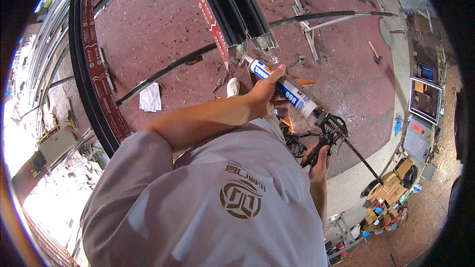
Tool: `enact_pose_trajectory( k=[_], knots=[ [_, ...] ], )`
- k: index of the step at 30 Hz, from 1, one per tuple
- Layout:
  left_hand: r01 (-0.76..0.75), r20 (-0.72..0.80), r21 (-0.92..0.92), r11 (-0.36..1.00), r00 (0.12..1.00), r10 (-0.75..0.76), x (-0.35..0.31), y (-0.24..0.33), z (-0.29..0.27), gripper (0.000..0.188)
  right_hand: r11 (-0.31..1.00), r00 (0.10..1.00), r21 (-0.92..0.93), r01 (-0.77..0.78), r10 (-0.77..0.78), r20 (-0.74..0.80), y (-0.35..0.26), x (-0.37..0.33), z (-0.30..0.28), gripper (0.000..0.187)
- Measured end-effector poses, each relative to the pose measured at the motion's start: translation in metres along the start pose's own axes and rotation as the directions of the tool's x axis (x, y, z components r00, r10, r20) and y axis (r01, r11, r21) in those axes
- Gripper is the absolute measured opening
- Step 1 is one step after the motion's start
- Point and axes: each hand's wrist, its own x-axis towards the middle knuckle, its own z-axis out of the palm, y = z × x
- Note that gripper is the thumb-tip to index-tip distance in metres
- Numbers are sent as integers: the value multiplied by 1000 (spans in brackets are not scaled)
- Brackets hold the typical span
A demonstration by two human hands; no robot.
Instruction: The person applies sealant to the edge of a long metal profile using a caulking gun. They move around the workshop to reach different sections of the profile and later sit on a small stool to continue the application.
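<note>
A caulking gun (332, 127) loaded with a white and blue sealant cartridge (299, 100) lies slantwise in front of my body. My left hand (265, 92) is wrapped round the cartridge near its front, thumb on top. Lower down, my right hand (319, 160) grips the gun's black handle, and the long plunger rod sticks out toward the lower right. The cartridge's nozzle (247, 58) points at the cut end of a black metal profile (230, 5) with red and white film along its side. Whether the nozzle tip touches the profile's end I cannot tell.
Another long black profile (81, 49) with red film runs along the left. Metal stands (303, 20) and a crossbar (173, 71) support the profiles. White paper (150, 97) and a hammer (375, 53) lie on the reddish floor. Cardboard boxes (391, 188) are piled at the right.
</note>
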Motion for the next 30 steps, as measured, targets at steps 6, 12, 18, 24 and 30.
enact_pose_trajectory(
  k=[6, 12, 18, 24, 30],
  knots=[
    [14, 38, 17, 1000, 999, -15, 4, -7, -7, 52, 1000, 1000, -26, -14, 14, 5, 4, -7, 4, 63],
    [-43, -4, -10, 999, 999, 43, 1, -17, -9, 57, 997, 995, -1, -77, 77, 68, -8, -14, 4, 57],
    [-64, -43, -55, 996, 997, 61, 4, -27, -10, 51, 990, 984, 51, -135, 128, 123, -11, -17, -1, 47],
    [-38, -25, -84, 996, 999, 36, -1, -41, -13, 50, 998, 995, -33, -57, 60, 81, 10, -36, 3, 60],
    [110, 37, 130, 985, 993, -116, -7, -27, -8, 40, 988, 999, -148, 36, -35, 4, 25, -78, 29, 64]
  ],
)
